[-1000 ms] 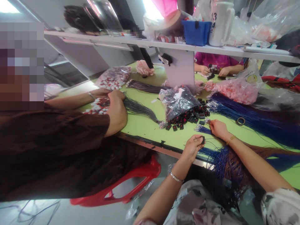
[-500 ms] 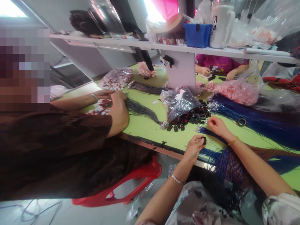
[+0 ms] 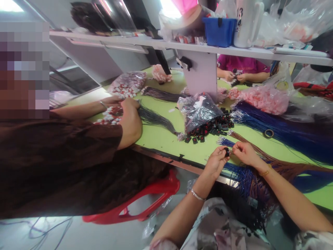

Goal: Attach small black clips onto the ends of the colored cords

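Note:
A small black connector housing (image 3: 227, 152) is pinched between the thumb and fingers of my left hand (image 3: 216, 161), above the front edge of the table. Close on its right, my right hand (image 3: 246, 153) has thumb and fingertips pressed together on a thin wire, its end mostly hidden by the fingers. Under and beside my right hand lie brown wires (image 3: 277, 164) and a bundle of blue wires with silvery tips (image 3: 225, 141). More blue wires (image 3: 240, 175) hang tangled over the table edge below my hands.
Black housings (image 3: 218, 126) spill from a clear bag (image 3: 201, 111). Dark blue wires (image 3: 283, 130) and a tape roll (image 3: 268, 133) lie at right. On the left a co-worker's arm (image 3: 131, 121) reaches over white-and-red parts (image 3: 111, 115). A shelf (image 3: 161, 44) crosses above; another person (image 3: 243, 66) sits opposite.
My right hand has moved from the silvery wire tips down and toward me, to beside the housing. My left hand stays nearly in place. The person opposite has brought both hands together.

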Motion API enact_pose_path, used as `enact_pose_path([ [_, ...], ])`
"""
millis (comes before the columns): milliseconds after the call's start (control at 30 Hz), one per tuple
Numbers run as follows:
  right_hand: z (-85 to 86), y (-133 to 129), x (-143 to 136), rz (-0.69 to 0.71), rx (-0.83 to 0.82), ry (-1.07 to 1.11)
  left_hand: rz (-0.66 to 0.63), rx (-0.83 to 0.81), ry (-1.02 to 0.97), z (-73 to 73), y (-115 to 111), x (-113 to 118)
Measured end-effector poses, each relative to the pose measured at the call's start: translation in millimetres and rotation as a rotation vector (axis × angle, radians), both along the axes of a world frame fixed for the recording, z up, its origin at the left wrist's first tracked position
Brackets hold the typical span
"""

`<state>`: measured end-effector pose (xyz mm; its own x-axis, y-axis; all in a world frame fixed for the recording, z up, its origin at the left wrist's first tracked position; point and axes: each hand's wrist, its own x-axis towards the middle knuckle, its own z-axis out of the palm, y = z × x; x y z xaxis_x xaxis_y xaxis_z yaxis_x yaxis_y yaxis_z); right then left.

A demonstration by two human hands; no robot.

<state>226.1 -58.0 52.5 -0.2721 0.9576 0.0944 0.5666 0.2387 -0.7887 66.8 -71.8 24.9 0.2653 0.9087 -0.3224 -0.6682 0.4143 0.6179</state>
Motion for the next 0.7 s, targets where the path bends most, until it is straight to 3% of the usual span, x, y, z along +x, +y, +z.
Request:
enact_pose_path([
  [367, -1.7, -2.6, -4.3, -0.045, -0.001, -0.077, -0.004, 0.026, 0.083, 3.5, -2.5, -3.6],
  [533, -7.5, -2.3, -6.2, -0.012, -0.015, -0.043, 0.022, 0.093, 0.232, 2.5, -5.2, -1.0],
  [700, -0.7, -4.7, -4.5, 0.078, 0.034, -0.052, 0.044, 0.114, 0.297, 1.2, -5.8, 0.0],
])
